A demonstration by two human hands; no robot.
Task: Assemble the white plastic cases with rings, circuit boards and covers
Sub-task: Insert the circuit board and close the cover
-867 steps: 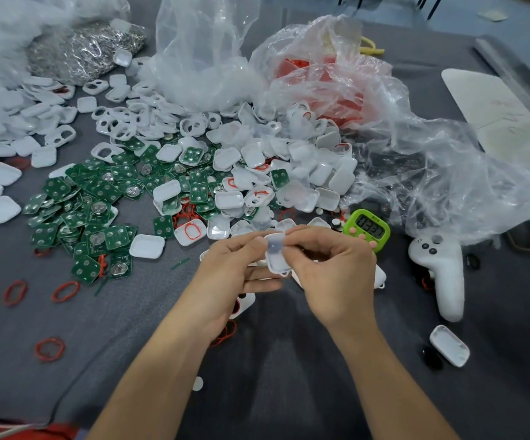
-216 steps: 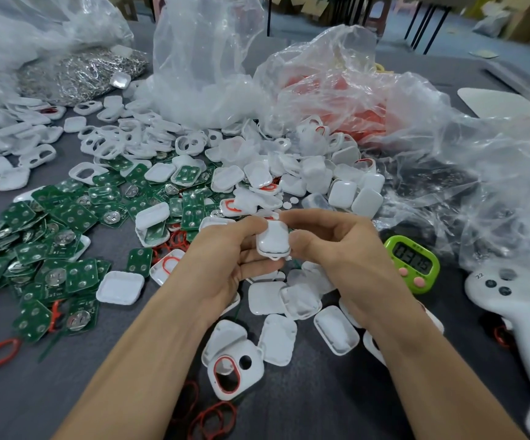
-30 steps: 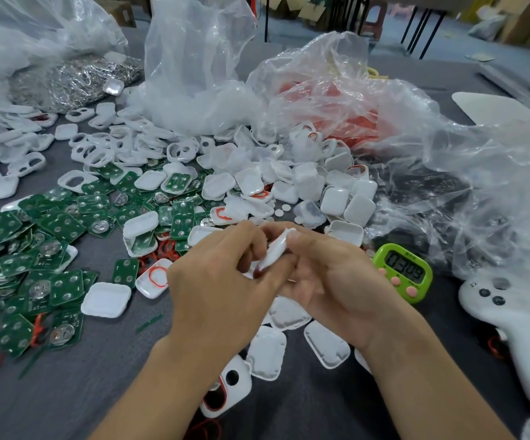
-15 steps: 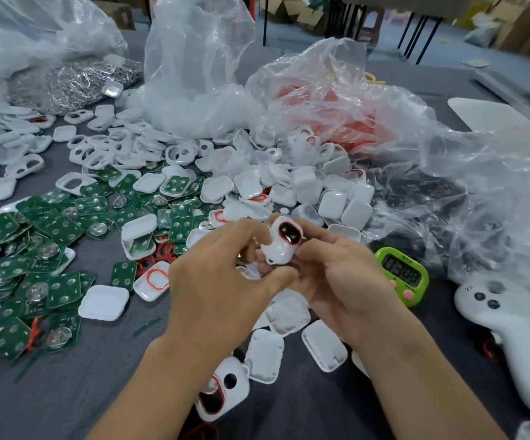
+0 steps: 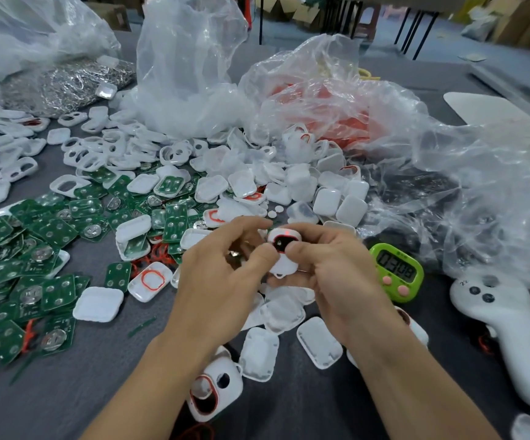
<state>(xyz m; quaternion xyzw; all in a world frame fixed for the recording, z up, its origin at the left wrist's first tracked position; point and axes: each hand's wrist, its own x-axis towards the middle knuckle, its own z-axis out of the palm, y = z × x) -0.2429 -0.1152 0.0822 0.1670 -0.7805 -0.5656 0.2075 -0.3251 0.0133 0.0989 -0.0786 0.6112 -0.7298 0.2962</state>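
Grey table point(image 5: 66, 392) held too many green boards point(image 5: 57, 231) and white covers point(image 5: 98, 304) to count, plus one green timer point(image 5: 396, 272) that read 03:08 and one white controller point(image 5: 508, 338). Over the middle, the left hand point(image 5: 219, 290) and right hand point(image 5: 336, 281) pinched one white case point(image 5: 282, 260) with a red ring point(image 5: 284, 239) between thumbs and curled fingers.

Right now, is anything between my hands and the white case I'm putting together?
Nothing visible. The left hand and right hand already pinch the white case, thumbs on its front beside the red-ringed opening.
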